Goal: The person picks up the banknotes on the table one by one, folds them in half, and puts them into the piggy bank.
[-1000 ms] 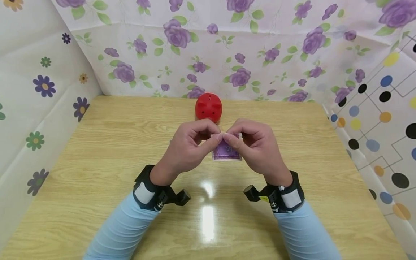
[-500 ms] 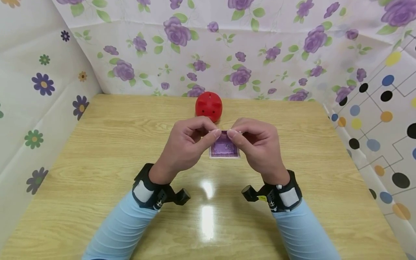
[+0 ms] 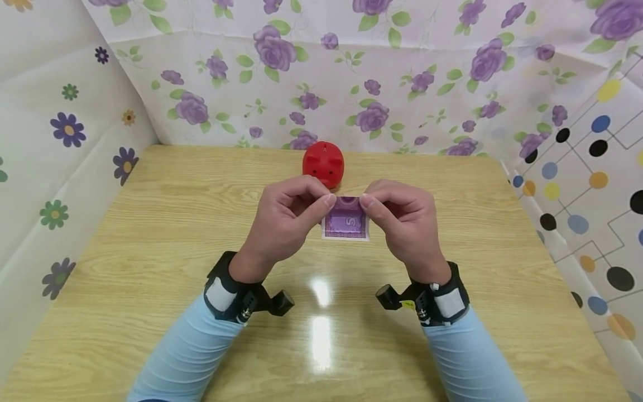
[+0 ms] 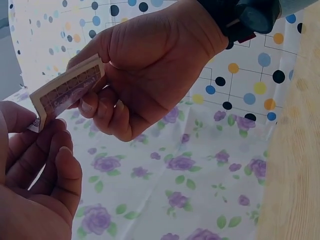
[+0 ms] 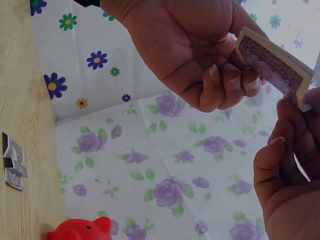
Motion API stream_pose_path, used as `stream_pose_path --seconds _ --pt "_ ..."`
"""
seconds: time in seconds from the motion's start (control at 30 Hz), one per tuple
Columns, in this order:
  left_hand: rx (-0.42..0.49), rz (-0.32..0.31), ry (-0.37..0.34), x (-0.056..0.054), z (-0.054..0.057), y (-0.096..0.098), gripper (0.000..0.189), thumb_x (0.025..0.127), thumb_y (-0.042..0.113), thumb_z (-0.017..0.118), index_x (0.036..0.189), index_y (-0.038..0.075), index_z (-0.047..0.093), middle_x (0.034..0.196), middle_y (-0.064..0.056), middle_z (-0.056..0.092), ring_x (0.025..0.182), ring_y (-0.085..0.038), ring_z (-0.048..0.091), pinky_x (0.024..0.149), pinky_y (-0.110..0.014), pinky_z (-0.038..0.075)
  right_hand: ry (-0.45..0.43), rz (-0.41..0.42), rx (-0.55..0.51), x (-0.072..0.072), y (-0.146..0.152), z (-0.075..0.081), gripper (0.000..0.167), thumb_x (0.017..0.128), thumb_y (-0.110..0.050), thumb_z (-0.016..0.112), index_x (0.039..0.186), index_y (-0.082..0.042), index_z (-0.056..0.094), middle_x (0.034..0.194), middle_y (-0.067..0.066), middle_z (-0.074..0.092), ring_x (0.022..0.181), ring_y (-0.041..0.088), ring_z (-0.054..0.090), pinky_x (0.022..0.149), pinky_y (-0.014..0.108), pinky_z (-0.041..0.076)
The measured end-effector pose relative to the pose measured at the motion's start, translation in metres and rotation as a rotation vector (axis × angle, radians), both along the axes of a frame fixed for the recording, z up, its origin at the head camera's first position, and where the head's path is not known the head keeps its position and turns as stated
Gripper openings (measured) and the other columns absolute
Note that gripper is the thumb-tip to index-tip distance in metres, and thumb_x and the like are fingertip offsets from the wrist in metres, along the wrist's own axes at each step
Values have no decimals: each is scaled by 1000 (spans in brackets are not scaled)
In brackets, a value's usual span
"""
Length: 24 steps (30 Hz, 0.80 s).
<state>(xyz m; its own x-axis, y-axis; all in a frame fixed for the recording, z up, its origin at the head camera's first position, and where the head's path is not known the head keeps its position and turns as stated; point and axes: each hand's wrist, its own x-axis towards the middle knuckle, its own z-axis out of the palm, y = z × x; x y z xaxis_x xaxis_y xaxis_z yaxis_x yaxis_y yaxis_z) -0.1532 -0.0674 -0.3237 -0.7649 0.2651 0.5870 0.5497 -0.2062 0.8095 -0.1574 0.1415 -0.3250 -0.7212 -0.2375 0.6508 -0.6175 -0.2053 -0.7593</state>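
A folded purple banknote (image 3: 346, 222) with a 5 on it is held up between both hands in the head view. My left hand (image 3: 286, 220) pinches its upper left corner between thumb and forefinger. On the upper right corner, my right hand (image 3: 404, 223) has the same pinch. Both wrist views show the folded edge of the note (image 4: 70, 90) stretched between the fingertips, with the other fingers curled below. Just beyond the hands stands a red piggy bank (image 3: 323, 162), its slot on top, its lower front partly covered by my left hand.
A small folded paper piece (image 5: 14, 162) lies on the wooden table (image 5: 25, 90) in the right wrist view; the head view hides it behind my left hand. Flowered sheeting (image 3: 216, 84) hangs behind the table, and a dotted sheet (image 3: 593, 223) hangs at the right.
My hands have drawn apart along the note's top edge, so more of its printed face shows between the thumbs. Hands and note have shifted slightly away from the body.
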Motion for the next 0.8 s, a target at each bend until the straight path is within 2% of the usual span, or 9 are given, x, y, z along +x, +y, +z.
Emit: stream_pose_path --seconds 0.13,0.23,0.4,0.5,0.63,0.73,0.8 --pt "18 6 0 0 -1 1 8 94 -5 62 91 -11 67 80 4 65 68 -16 56 60 -24 52 25 -4 -20 -1 -2 0 11 96 -4 69 92 -3 79 80 3 72 68 17 56 58 25 44" --pt "19 35 -5 0 0 1 9 94 -4 62 91 -10 67 78 4 64 66 -18 55 59 -24 52 29 -43 -11 -1 -4 -1 12 97 -7 69 93 1 78 82 2 73 67 16 55 56 24 43" --pt "-9 112 -25 -1 -1 -1 10 95 -2 61 92 -8 68 72 2 61 62 -26 52 56 -25 50 33 -82 22 -1 -2 -5 33 94 -20 75 113 8 71 85 1 73 66 13 58 56 20 49" --pt "-19 139 -37 -2 -1 -2 10 96 0 61 93 -6 69 71 2 61 61 -28 53 56 -26 50 75 -52 33 -3 2 -5 43 92 -17 78 124 8 63 83 1 71 68 13 61 60 21 54" --pt "-31 119 -31 -2 1 -2 13 96 -1 62 108 -5 62 75 -1 63 60 -27 54 56 -30 52 117 -38 35 -5 5 -3 42 91 -6 76 122 13 54 85 2 71 69 14 62 62 22 56" --pt "-33 62 -25 -3 3 -3 27 94 -5 62 120 -5 53 78 -4 64 61 -24 56 57 -30 53 127 -62 21 -5 7 0 40 91 -6 76 113 16 51 87 2 71 69 14 64 60 21 56" --pt "-34 22 -42 -3 4 -4 30 92 -7 62 121 -6 52 79 -4 65 61 -23 58 58 -30 55 124 -82 14 -5 7 1 41 91 -6 76 111 18 49 87 2 71 68 14 64 59 21 55"
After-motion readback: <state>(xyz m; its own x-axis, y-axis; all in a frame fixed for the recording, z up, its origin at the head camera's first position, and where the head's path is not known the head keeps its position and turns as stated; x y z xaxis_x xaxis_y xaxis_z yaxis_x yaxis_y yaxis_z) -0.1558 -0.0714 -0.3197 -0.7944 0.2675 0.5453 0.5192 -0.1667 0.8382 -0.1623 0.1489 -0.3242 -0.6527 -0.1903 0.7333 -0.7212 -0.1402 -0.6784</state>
